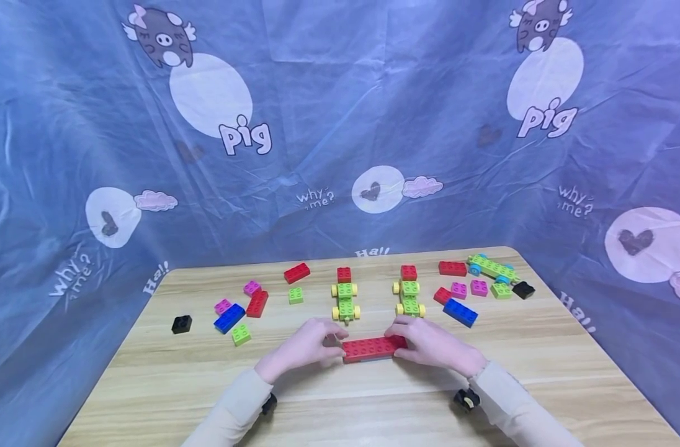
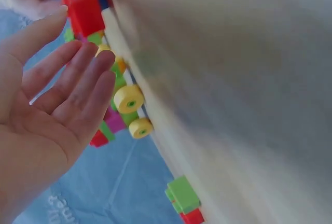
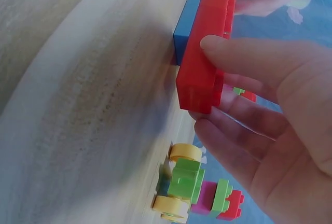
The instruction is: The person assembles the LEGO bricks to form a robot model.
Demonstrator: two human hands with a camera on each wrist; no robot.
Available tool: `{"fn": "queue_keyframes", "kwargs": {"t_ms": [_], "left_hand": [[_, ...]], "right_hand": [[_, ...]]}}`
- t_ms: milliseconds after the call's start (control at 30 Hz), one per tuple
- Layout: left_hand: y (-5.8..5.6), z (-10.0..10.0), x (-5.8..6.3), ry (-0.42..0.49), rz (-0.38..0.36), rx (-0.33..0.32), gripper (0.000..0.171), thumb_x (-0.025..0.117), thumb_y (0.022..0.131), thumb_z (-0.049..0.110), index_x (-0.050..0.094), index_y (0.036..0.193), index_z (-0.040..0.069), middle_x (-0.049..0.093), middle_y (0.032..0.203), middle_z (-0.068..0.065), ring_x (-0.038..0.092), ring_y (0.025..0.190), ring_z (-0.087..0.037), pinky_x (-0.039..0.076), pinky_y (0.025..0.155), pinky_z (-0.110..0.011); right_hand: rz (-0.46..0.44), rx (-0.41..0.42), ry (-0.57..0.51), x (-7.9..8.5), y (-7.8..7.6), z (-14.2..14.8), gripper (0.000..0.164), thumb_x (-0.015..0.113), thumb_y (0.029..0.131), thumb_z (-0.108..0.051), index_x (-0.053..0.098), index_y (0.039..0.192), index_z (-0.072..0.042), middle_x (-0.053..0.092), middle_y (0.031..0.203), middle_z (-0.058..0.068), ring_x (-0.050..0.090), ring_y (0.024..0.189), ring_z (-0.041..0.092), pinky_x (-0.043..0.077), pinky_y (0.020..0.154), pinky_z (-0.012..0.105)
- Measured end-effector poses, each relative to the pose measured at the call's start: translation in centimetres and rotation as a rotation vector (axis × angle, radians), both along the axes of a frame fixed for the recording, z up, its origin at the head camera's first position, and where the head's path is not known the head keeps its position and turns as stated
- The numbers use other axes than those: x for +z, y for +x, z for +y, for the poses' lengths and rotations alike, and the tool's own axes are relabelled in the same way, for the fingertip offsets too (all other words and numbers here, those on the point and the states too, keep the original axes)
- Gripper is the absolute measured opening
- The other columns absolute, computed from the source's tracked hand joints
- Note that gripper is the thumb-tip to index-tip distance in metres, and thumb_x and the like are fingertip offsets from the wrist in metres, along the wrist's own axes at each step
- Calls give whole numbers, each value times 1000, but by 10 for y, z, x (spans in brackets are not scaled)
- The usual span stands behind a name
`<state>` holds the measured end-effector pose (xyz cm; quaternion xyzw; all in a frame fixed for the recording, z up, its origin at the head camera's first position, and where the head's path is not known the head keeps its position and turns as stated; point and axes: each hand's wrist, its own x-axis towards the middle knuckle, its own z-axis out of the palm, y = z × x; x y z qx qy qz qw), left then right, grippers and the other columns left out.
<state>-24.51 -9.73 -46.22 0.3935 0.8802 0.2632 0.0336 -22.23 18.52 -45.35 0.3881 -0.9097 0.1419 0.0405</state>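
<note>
A long red brick row [image 1: 371, 349] lies across the front middle, on top of a shorter blue brick [image 3: 188, 22]. My right hand [image 1: 429, 343] pinches its right end, the thumb on the near side and fingers behind. Beside the left end is my left hand [image 1: 306, 349], fingers loosely bent and the palm bare in the left wrist view. Two green wheeled bases with yellow wheels, the left one [image 1: 345, 302] and the right one [image 1: 409, 299], stand just beyond the hands, each with a red brick at its far end.
On the left side lie a black piece [image 1: 181, 324], a blue brick [image 1: 229, 318], a red brick [image 1: 257, 304] and small pink and green ones. To the right are another blue brick [image 1: 460, 313], a green base with blue wheels [image 1: 492, 268] and a black piece [image 1: 523, 290].
</note>
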Motion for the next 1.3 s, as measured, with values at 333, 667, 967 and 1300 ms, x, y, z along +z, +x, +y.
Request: {"fn": "queue_keyframes", "kwargs": {"t_ms": [333, 667, 967, 1300], "left_hand": [[-39, -9, 31, 120, -41, 160, 30, 67, 85, 21, 67, 110, 4, 70, 106, -9, 65, 89, -16, 55, 80, -28], [-75, 4, 41, 156, 28, 279, 39, 67, 85, 16, 59, 120, -1, 68, 107, -18, 67, 93, -27, 56, 83, -38], [-98, 11, 37, 105, 7, 349, 46, 66, 87, 22, 55, 128, 5, 62, 121, -12, 63, 104, -24, 53, 90, -35], [-102, 16, 32, 76, -27, 309, 44, 62, 89, 16, 53, 129, 1, 58, 130, -15, 62, 108, -27, 52, 93, -37]], "right_hand": [[-3, 12, 28, 0, 0, 2, 34, 74, 77, -23, 66, 109, -12, 65, 102, -1, 62, 92, 9, 55, 80, 22], [-8, 33, 31, 1, -3, 2, 33, 75, 76, -21, 66, 107, -13, 65, 102, -2, 61, 92, 8, 55, 80, 20], [-27, 24, 36, 2, -3, 0, 33, 75, 77, -20, 66, 108, -13, 65, 103, -2, 61, 93, 7, 55, 80, 21], [-43, 27, 41, 5, -4, 0, 33, 74, 77, -17, 66, 109, -13, 66, 104, -2, 62, 94, 8, 55, 80, 21]]}}
